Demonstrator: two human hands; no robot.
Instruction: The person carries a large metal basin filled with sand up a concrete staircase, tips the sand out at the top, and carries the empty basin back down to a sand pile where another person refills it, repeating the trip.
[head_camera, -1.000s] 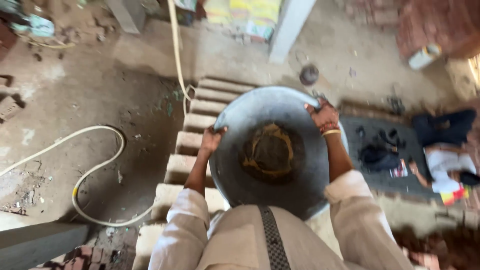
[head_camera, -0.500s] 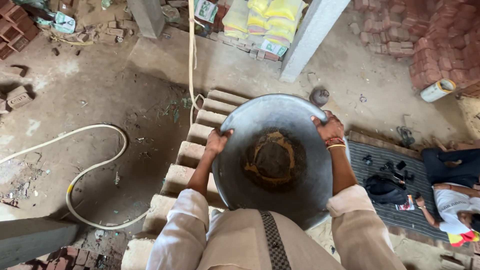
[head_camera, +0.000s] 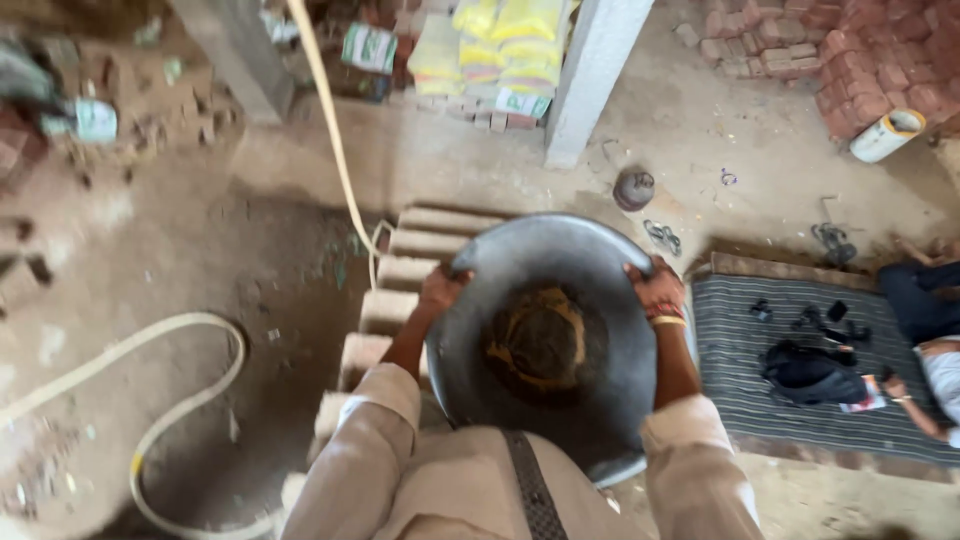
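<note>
A large round grey metal pan (head_camera: 560, 245) with a brown, muddy patch (head_camera: 540, 345) in its middle is held out below me. My left hand (head_camera: 441, 287) grips its rim on the left. On the opposite rim is my right hand (head_camera: 655, 290), with a yellow bangle at the wrist. Both arms come up from light beige sleeves at the bottom of the view. The pan hides the ground and part of the brick steps under it.
Brick steps (head_camera: 425, 240) run under the pan. A pale hose (head_camera: 190, 335) curves over the dirt at left, and a yellow pipe (head_camera: 330, 120) hangs down. A striped mat (head_camera: 740, 380) with dark items lies right, a person (head_camera: 930, 310) beside it. Pillar (head_camera: 592, 70), sacks (head_camera: 500, 40), brick pile (head_camera: 860, 50) behind.
Both hands keep the same grip on the pan. The view has shifted forward, so the pillar, the sacks and the brick pile now show more fully at the top.
</note>
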